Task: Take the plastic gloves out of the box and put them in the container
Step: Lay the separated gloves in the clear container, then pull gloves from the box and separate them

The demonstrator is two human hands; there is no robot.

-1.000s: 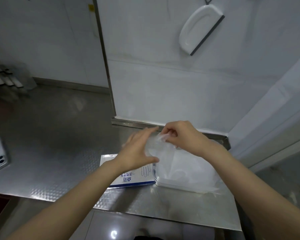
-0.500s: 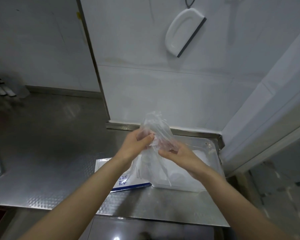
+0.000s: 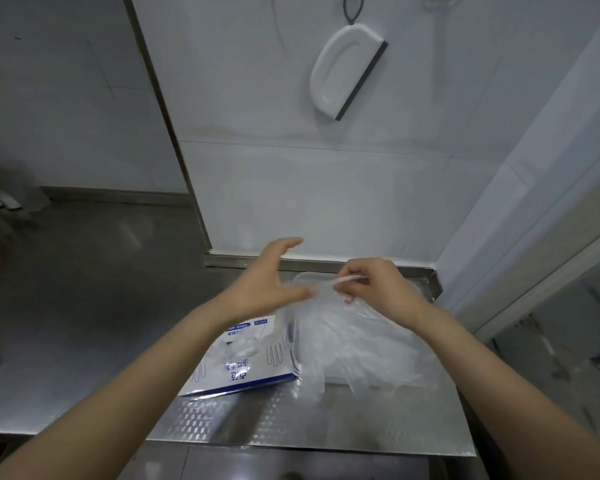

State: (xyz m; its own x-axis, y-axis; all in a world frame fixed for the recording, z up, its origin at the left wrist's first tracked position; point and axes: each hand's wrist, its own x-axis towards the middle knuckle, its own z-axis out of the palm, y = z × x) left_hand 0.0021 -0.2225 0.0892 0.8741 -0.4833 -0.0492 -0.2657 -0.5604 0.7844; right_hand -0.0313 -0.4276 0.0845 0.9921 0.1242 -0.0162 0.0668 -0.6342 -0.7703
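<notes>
Now the right hand (image 3: 371,289) is curled, thumb and fingertips pinching the bunched cuff of a thin clear plastic glove (image 3: 314,372) just above a shallow translucent rectangular plastic container (image 3: 302,276). The glove drapes down across the container, and its finger ends hang over the near rim onto the embossed stainless steel counter (image 3: 291,424). The left hand (image 3: 267,282) is spread open, fingers straight and pointing toward the wall, gripping nothing; its thumb tip lies against the glove film next to the right hand. A flat white-and-blue cardboard glove box (image 3: 253,370) lies on the counter, touching the container's left side, with a second crumpled clear glove (image 3: 239,349) poking from its top opening. A white scraper with a dark blade (image 3: 343,71) hangs on the tiled wall above.
</notes>
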